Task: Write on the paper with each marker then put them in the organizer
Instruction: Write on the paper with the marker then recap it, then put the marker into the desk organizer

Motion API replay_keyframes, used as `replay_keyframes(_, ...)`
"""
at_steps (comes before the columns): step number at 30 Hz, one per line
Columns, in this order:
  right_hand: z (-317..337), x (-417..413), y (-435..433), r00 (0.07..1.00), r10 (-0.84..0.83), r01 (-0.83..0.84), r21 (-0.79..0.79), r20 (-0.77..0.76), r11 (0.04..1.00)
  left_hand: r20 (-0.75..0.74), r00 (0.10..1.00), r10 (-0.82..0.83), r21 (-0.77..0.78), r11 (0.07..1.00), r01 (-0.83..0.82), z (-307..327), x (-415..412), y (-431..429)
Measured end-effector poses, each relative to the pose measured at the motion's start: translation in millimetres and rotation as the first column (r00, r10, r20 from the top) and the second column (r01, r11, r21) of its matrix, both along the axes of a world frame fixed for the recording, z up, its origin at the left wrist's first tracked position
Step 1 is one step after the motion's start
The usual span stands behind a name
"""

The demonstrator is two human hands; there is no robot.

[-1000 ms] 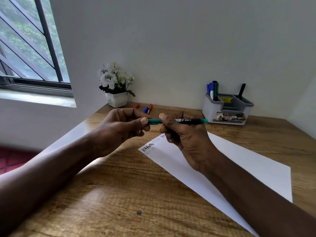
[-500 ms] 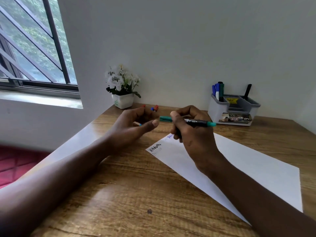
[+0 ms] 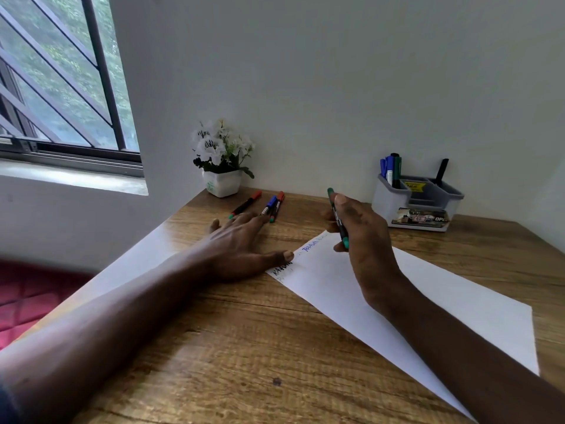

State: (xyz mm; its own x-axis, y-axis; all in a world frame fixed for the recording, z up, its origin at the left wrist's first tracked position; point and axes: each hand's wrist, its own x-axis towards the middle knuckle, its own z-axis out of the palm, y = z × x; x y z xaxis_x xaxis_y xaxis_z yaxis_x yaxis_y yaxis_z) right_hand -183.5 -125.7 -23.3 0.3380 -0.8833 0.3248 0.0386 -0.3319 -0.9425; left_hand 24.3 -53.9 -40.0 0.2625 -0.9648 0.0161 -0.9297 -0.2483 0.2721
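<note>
the left forearm (image 3: 122, 307) comes in from the lower left, bare and stretched forward, low. the left hand (image 3: 241, 249) lies flat, palm down, with straight, spread fingers pointing away from the body. its thumb sticks out to the right, nail up, and it holds nothing. the right forearm (image 3: 452, 341) comes in from the lower right, also bare. the right hand (image 3: 367, 240) is held up with its back toward the camera, fingers curled round a slim black marker with green ends (image 3: 338, 221), which slants down across the hand. the two hands are apart.
</note>
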Motion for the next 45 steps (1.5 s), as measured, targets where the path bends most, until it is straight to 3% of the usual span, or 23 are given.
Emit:
replay_keyframes(9,-12.6,-2.4,-14.6,0.992,-0.096,0.089,-0.091,-0.083,0.992,0.04,0.999,-0.03,0.05,0.998,0.028,0.0,0.6,-3.7)
replay_keyframes(13,-7.5,-8.1,-17.4,0.989,-0.139,0.13,-0.172,-0.044,0.977,0.038,0.998,-0.053,0.064,0.997,0.051,-1.3,3.2,-6.4)
replay_keyframes(16,1.4,-13.2,-24.2,0.967,-0.255,0.251,-0.206,0.006,0.946,0.039,0.997,-0.063,0.073,0.996,0.06,-2.6,6.1,-8.3)
replay_keyframes(20,17.7,-25.4,-47.2,0.924,-0.35,0.375,-0.179,0.157,0.91,0.049,0.995,-0.082,0.075,0.994,0.078,-1.9,7.3,-11.6)
replay_keyframes(23,30.5,-38.6,-77.8,0.878,-0.444,0.472,-0.166,0.181,0.866,0.055,0.995,-0.084,0.079,0.994,0.079,-1.9,7.6,-14.1)
replay_keyframes(29,68.2,-70.5,-146.2,0.715,-0.691,0.687,-0.285,0.105,0.668,0.066,0.994,-0.084,0.101,0.992,0.078,0.3,5.3,-17.9)
replay_keyframes(35,78.5,-85.8,-198.5,0.635,-0.768,0.634,-0.51,-0.087,0.581,0.088,0.993,-0.084,0.079,0.994,0.077,-3.4,5.6,-20.5)
replay_keyframes(39,63.9,-87.5,-217.7,0.571,-0.778,0.552,-0.581,-0.26,0.599,0.108,0.991,-0.073,0.076,0.995,0.065,-3.1,4.5,-21.1)
replay_keyframes(45,41.5,-100.8,-237.6,0.524,-0.712,0.499,-0.51,-0.466,0.701,0.118,0.99,-0.075,0.08,0.995,0.066,-2.5,3.1,-19.5)
